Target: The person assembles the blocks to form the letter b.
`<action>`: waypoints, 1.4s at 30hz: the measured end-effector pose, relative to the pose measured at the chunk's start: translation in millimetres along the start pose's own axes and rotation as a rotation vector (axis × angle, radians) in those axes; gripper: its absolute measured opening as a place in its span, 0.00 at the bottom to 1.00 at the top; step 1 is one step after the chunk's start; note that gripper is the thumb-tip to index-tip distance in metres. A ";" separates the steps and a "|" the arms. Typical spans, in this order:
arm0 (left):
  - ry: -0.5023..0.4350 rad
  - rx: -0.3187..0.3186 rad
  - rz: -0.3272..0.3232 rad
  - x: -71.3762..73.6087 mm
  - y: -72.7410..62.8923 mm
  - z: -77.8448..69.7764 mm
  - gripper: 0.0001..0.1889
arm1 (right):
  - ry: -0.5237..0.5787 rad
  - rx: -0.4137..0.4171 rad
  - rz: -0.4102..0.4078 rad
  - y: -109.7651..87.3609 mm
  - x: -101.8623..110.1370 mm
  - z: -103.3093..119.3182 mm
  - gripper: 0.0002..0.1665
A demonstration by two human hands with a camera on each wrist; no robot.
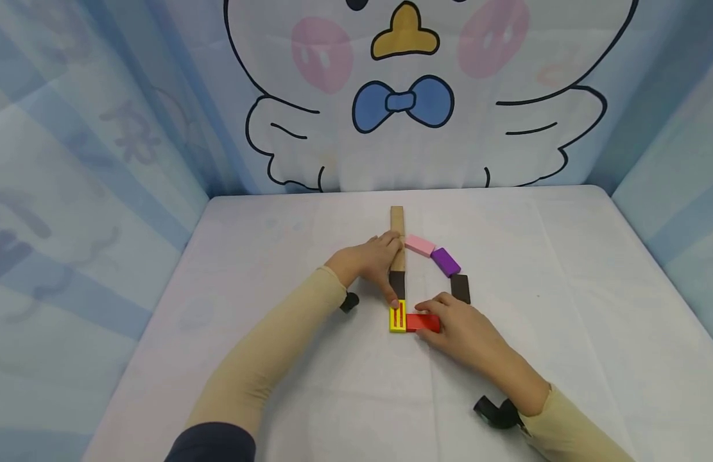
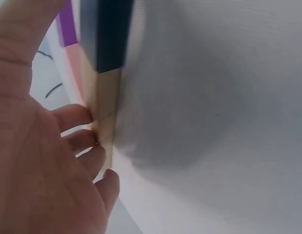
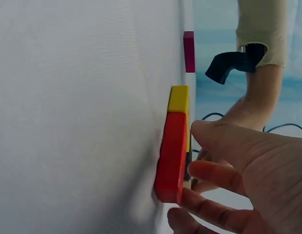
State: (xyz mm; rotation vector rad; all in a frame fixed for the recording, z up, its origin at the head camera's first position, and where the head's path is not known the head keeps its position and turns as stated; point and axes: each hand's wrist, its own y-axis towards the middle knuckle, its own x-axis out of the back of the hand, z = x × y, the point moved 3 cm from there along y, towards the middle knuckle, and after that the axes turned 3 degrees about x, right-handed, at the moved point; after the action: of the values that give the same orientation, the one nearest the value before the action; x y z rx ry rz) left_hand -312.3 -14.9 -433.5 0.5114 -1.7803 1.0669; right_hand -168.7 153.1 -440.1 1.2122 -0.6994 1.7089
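My left hand (image 1: 370, 258) lies over a row of wooden blocks (image 1: 397, 218); its fingertips touch the wood, and its thumb tip is at a yellow block with red lines (image 1: 398, 324). Between wood and yellow sits a dark block (image 1: 397, 285), also visible in the left wrist view (image 2: 111, 34). A red block (image 1: 420, 322) adjoins the yellow one on the right. Around its right end is my right hand (image 1: 466, 330). In the right wrist view the thumb stands slightly off the red block (image 3: 172, 156), while a fingertip touches its end.
A pink block (image 1: 420, 245), a purple block (image 1: 446, 262) and another dark block (image 1: 460, 289) curve down the right side. The right wrist view shows a magenta block (image 3: 189, 51) beyond the yellow one. Behind the white table hangs a cartoon-printed curtain (image 1: 402, 154).
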 end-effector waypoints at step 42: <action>-0.054 0.162 0.054 38.6 -45.8 43.5 0.51 | 0.106 0.428 0.191 55.9 -52.9 123.1 0.22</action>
State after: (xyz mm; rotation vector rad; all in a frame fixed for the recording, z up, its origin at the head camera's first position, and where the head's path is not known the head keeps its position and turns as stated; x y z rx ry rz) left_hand -319.0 -71.2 -386.0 0.5985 -1.7723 1.2528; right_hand -160.8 8.2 -442.3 1.3616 -0.4046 2.1402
